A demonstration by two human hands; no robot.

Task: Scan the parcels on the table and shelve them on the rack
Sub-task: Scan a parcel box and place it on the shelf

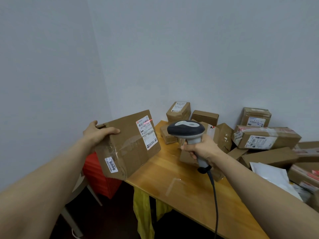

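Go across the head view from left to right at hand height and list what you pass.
left hand → cardboard parcel it grips → barcode scanner → long taped parcel in the pile

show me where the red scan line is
Head view, left of centre: the red line hits the shipping label's top corner on the held box, left of the scanner.

Both arms outstretched; left hand [97, 135], right hand [202, 149] gripping.
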